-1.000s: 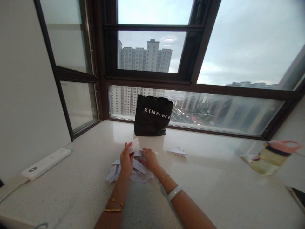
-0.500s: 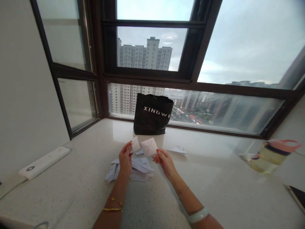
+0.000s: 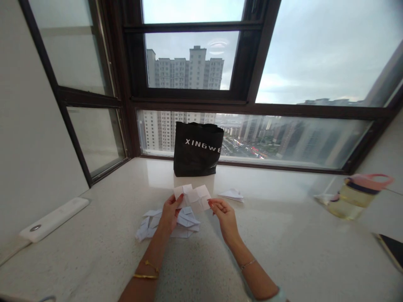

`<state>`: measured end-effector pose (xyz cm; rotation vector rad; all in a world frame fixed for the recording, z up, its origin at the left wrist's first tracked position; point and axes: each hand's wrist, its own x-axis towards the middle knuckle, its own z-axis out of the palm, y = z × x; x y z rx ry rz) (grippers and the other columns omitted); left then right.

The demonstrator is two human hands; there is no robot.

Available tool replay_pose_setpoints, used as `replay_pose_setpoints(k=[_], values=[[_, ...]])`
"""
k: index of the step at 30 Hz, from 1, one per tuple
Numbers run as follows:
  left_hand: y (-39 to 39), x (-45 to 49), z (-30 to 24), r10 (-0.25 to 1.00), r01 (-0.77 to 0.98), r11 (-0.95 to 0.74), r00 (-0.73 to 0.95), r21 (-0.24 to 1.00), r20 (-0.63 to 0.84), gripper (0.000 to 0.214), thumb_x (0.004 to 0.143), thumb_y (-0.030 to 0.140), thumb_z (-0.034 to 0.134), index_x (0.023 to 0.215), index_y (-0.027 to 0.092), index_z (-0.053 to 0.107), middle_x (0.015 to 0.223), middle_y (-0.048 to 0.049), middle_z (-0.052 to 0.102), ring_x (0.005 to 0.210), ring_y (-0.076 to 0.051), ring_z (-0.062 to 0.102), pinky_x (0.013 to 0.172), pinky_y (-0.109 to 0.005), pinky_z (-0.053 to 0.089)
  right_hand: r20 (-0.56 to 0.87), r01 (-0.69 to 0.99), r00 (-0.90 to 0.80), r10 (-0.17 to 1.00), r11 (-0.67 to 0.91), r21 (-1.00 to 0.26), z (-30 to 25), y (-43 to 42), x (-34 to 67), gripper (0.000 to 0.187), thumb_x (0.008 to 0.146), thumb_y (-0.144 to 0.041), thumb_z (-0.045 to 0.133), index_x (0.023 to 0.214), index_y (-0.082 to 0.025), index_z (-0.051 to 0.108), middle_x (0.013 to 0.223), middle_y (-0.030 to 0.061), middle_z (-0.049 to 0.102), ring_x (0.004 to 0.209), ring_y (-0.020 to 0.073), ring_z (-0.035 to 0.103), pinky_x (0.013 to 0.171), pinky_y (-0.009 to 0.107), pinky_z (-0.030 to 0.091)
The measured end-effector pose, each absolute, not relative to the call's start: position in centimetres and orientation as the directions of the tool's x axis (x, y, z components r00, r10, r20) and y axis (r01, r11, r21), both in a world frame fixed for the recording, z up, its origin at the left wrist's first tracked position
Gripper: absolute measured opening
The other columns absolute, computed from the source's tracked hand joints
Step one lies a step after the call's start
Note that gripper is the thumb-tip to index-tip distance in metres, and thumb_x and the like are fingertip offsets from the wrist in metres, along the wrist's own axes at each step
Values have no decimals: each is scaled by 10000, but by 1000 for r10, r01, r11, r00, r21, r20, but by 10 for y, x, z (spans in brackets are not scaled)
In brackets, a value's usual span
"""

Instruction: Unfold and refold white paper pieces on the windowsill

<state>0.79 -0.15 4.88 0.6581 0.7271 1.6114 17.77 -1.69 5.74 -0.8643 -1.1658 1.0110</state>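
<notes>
My left hand [image 3: 170, 213] pinches a small folded paper piece [image 3: 182, 191] between thumb and fingers. A second folded paper [image 3: 200, 199], squarish and creased, is gripped at its right corner by my right hand [image 3: 224, 216]. The two papers meet or overlap in the middle; whether they are joined I cannot tell. Below them, partly hidden behind my left hand and forearm, lies a loose pile of folded white papers [image 3: 189, 222] on the speckled white counter [image 3: 201, 268]. Another folded paper [image 3: 232, 195] rests flat beyond my right hand.
A black bag [image 3: 198, 155] with white lettering stands upright by the window. At left lies a white power strip [image 3: 55, 220] with a cable. To the right are a yellowish bottle [image 3: 352, 201] with a pink lid and a dark flat device [image 3: 392, 251] at the edge.
The two held papers, apart before, have come together, the left one moving right. My left hand has turned, with its thumb now over the paper. The view has shifted slightly.
</notes>
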Motion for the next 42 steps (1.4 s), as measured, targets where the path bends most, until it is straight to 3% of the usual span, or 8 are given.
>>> replay_pose_setpoints(k=[10,15,18,20,25,31,37,42], values=[[-6,14,50,993,-602,-61,-117,796,-12,284,604,250,709,839,122,613,772,-50,671,648,-127,619,571,-208,497,309,-213,155,938,337,-917,57,-13,180,573,632,-358,609,1135,-194,389,792,6,583,566,150,597,494,262,443],[-5,7,53,964,-587,-154,-267,795,-11,281,637,216,686,884,153,570,735,-18,648,596,-109,609,493,-184,498,234,351,137,962,174,-920,40,-3,195,558,706,-280,475,1228,-158,321,656,-15,542,558,173,571,524,285,423],[-4,-3,57,922,-593,-264,-386,761,19,383,654,180,668,1008,224,527,794,9,642,609,-91,611,473,-150,484,336,789,147,930,95,-607,37,-5,201,514,694,-163,487,1202,-147,406,895,100,587,859,241,543,720,342,394],[-4,-10,59,901,-596,-312,-432,739,32,440,665,167,654,1066,268,501,844,15,638,622,-86,615,469,-142,481,384,903,77,920,99,-418,40,-7,197,437,715,-152,487,1152,-160,478,1061,134,545,991,265,472,787,352,354],[-3,-23,62,870,-605,-378,-491,701,46,399,685,162,629,1051,286,530,872,22,636,659,-84,619,529,-165,508,226,889,-171,959,249,-385,47,-4,161,226,776,-248,479,959,-220,610,1029,74,581,988,222,468,808,306,327],[1,-24,55,901,-617,-327,-432,716,40,218,696,159,610,910,201,619,817,2,651,608,-72,607,515,-146,491,159,865,-105,982,169,-472,45,14,122,209,601,-307,675,771,-190,645,949,85,619,972,263,489,772,331,333],[4,-29,50,885,-636,-338,-465,693,5,177,708,138,599,868,201,642,859,-5,664,596,-52,595,499,-117,463,159,791,-99,982,174,-586,47,27,131,174,712,-321,560,789,-184,634,784,35,651,728,159,581,621,238,377],[5,-25,50,905,-632,-296,-426,716,-2,172,687,158,619,851,196,651,847,1,673,638,-73,612,535,-142,473,133,782,-66,989,134,-609,37,17,134,318,536,-395,693,780,-197,645,895,74,620,899,233,538,726,297,368]])
